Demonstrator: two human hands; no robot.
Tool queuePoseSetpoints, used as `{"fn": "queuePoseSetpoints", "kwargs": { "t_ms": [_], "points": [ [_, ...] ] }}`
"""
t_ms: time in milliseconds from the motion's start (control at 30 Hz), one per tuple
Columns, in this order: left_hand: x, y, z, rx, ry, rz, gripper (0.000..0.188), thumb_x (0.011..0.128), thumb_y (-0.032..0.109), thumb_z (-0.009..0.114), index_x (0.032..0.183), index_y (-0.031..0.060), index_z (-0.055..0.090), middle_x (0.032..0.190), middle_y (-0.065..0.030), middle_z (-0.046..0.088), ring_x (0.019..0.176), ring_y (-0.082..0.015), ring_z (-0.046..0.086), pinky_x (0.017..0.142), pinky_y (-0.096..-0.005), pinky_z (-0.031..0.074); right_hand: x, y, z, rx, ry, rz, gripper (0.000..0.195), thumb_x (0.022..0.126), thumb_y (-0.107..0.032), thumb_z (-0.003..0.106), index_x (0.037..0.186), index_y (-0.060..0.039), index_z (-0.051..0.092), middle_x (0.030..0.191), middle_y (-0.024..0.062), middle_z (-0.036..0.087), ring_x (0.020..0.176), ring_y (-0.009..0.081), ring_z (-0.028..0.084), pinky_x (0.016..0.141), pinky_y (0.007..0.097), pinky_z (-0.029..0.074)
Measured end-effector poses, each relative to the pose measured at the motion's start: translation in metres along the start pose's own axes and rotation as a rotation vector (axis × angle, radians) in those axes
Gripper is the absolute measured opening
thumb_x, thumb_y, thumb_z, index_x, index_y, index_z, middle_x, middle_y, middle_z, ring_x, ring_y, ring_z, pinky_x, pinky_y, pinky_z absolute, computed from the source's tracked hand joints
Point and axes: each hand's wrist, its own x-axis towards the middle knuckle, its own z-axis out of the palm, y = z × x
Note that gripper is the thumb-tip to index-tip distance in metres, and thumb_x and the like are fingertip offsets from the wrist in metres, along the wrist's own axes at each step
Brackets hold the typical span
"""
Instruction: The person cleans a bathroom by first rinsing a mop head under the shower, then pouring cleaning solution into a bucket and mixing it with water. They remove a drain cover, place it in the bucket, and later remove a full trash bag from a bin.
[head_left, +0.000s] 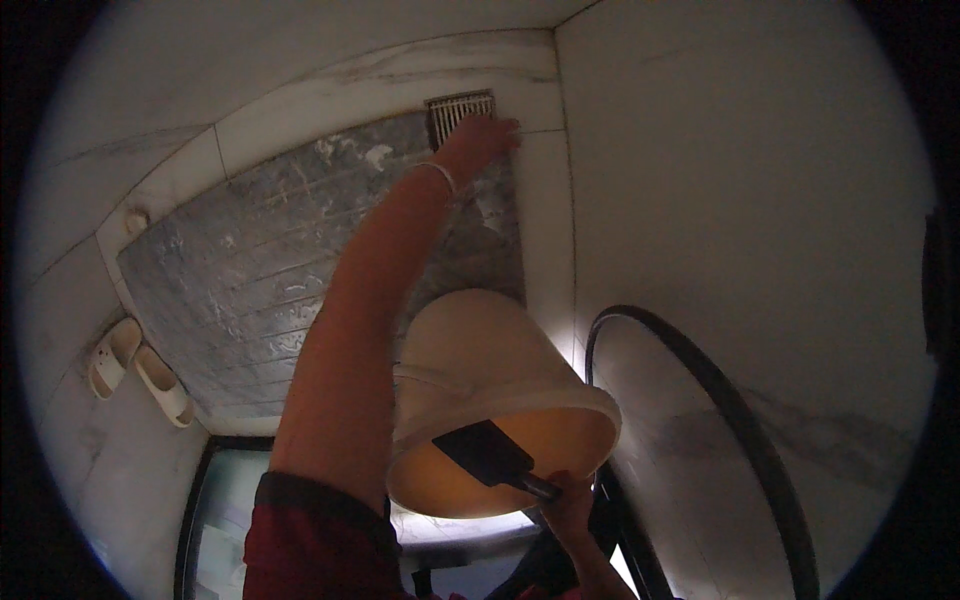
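My left arm stretches far forward over wet grey tiles, and my left hand (484, 139) is beside and partly over a slotted drain grate (451, 111). That hand is blurred, so whether its fingers hold anything cannot be made out. Nearer to me is a large pale bucket (480, 337), tilted, its wide mouth facing me and its inside orange-brown. My right hand (568, 499) is closed around the handle of a dark flat-bladed tool (487, 452), whose blade lies across the bucket's mouth. Whether the right hand also grips the bucket's rim is unclear.
Pale marble-patterned walls (712, 165) meet the grey tiled floor (247, 262). A pair of light slip-on clogs (116, 358) lies at the left. A dark-framed curved panel (712, 390) stands at the right, and a dark-framed glass pane (232, 517) is at the lower left.
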Motion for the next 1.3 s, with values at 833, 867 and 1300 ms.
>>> {"fn": "queuePoseSetpoints", "kwargs": {
  "t_ms": [833, 867, 1300],
  "points": [
    [-0.09, -0.059, -0.053, -0.72, 0.26, -0.683, 0.031, 0.077, 0.013, 0.053, 0.107, 0.0065, 0.051, 0.091, -0.0145, 0.058, 0.084, -0.0302, 0.057, 0.072, -0.039, 0.045, 0.006, -0.003, 0.005, 0.053, 0.052, -0.063, 0.022, 0.054, -0.01, 0.074, 0.067, -0.0083, 0.055, 0.07, 0.011, 0.056, 0.072, 0.0333, 0.055, 0.065, 0.0378, 0.045],
    [-0.073, -0.067, -0.023, -0.214, -0.038, -0.503, 0.033, 0.078, 0.01, 0.049, 0.11, 0.0063, 0.05, 0.1, -0.0168, 0.055, 0.091, -0.0285, 0.056, 0.075, -0.0374, 0.046, 0.008, -0.006, 0.004, 0.068, 0.038, -0.061, 0.022, 0.054, -0.01, 0.073, 0.067, -0.0081, 0.056, 0.07, 0.0109, 0.056, 0.072, 0.0333, 0.055, 0.066, 0.0378, 0.045],
    [-0.043, -0.012, 0.032, 0.285, -0.005, -0.468, 0.027, 0.071, 0.013, 0.054, 0.096, 0.0039, 0.057, 0.102, -0.0124, 0.055, 0.098, -0.0287, 0.052, 0.063, -0.0353, 0.05, 0.001, -0.008, 0.032, 0.128, -0.012, 0.07, 0.023, 0.057, -0.014, 0.072, 0.072, -0.0057, 0.057, 0.076, 0.0136, 0.057, 0.081, 0.0352, 0.054, 0.072, 0.039, 0.044]
  ]
}}
